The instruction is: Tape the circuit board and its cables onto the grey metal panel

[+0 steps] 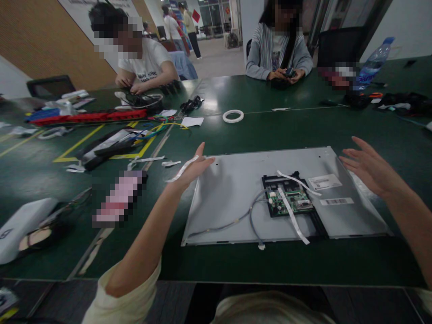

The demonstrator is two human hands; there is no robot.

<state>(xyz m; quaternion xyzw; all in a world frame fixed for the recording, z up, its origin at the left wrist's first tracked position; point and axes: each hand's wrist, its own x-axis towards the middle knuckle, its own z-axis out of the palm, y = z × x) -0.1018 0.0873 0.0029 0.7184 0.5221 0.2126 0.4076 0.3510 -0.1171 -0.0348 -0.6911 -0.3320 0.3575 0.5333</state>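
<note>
A flat grey metal panel (pixel 232 189), like the back of a display, lies on the green table in front of me. On it sits a black bracket (pixel 266 180) with a green circuit board (pixel 278 203), and a thin grey cable (pixel 232 222) runs from there to the left. Two white tape strips (pixel 293 216) lie across the board and bracket. My left hand (pixel 191 173) is at the panel's upper left corner, fingers outstretched, with a strip of white tape lying across it. Beyond the right edge, my right hand (pixel 369 173) is spread and holds nothing.
A roll of white tape (pixel 232 116) lies behind the panel. Left of me are a phone (pixel 119 198), a white device (pixel 25 227) with wires, and a black-and-silver bundle (pixel 108 146). Two people sit across the table. A water bottle (pixel 374 65) stands far right.
</note>
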